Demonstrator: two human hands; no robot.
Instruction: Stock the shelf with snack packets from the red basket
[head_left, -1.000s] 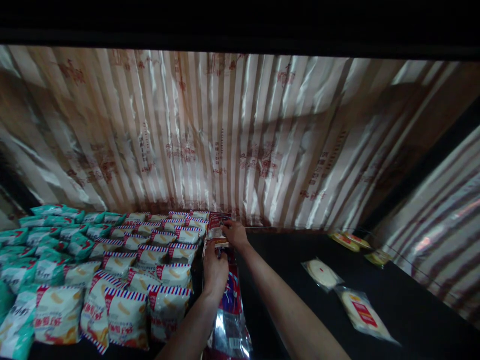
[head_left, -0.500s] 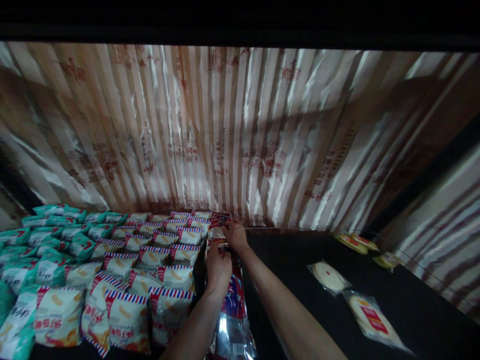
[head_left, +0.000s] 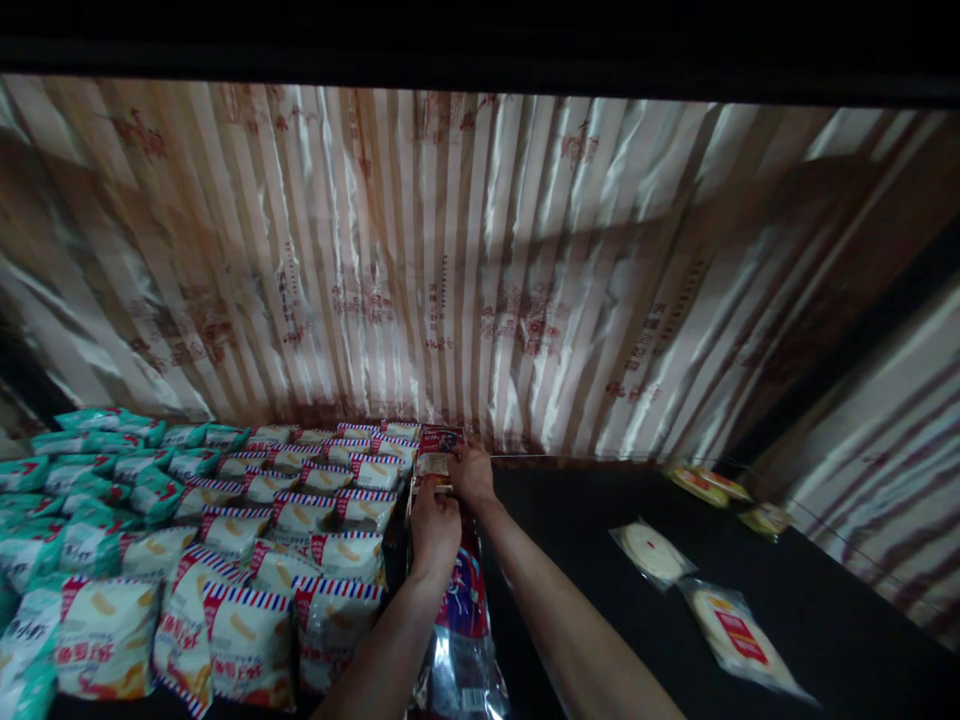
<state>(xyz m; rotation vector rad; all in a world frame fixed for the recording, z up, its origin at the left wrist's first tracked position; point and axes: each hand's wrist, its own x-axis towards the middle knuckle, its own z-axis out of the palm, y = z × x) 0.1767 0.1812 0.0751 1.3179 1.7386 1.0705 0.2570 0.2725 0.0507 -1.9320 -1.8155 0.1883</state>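
Observation:
A dark red snack packet with a pale middle (head_left: 436, 445) lies at the far end of a narrow row, close to the striped backdrop. My right hand (head_left: 472, 474) grips its right edge with bent fingers. At the near edge of the same packet, my left hand (head_left: 435, 525) has its fingers closed on it. Under and behind my wrists runs more of that row, ending in a shiny silver and blue-red packet (head_left: 465, 610). Part of the row is hidden by my left hand and forearm.
Rows of white snack bags with striped tops (head_left: 251, 640) stand just left of my hands, with green bags (head_left: 97, 540) farther left. On the black shelf (head_left: 562, 540) to the right lie flat round packets (head_left: 652, 552), a red-labelled packet (head_left: 739, 635) and yellow packets (head_left: 705, 484). A striped foil backdrop (head_left: 465, 250) rises behind.
The far packet now shows more of its face, and my right hand's fingers sit along its right edge. My left hand stays nearly in place. The view has shifted slightly.

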